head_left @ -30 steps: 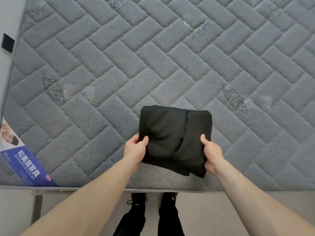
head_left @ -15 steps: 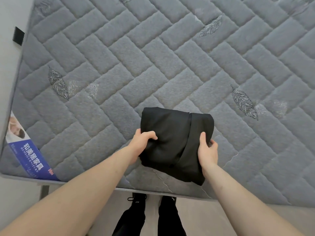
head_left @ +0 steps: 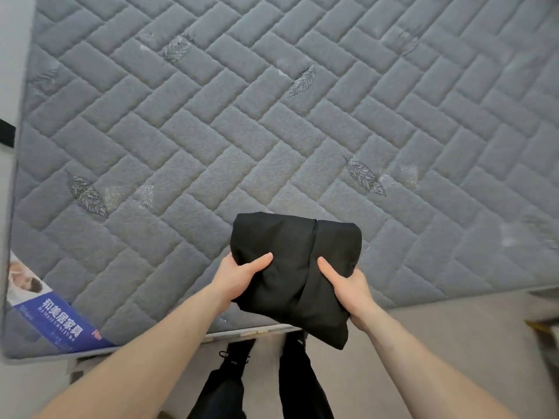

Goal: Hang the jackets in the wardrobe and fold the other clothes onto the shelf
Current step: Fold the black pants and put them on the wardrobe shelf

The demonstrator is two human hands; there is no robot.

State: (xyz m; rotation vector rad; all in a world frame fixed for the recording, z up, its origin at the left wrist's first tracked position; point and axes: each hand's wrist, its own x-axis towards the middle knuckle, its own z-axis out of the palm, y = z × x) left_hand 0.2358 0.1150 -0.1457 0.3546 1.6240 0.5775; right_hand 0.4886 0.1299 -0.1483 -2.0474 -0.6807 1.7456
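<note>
Head view: we hold folded black garment (head_left: 295, 267) at near edge of mattress (head_left: 211, 131), its lower corner hanging past that edge. Left hand (head_left: 239, 278) grips its left side, thumb on top; right hand (head_left: 348, 285) grips right side, fingers curled beneath. Step, we judge: carry bundle to shelf. Keep it level, support underneath, pinch overlapping flap so fold holds.
</note>
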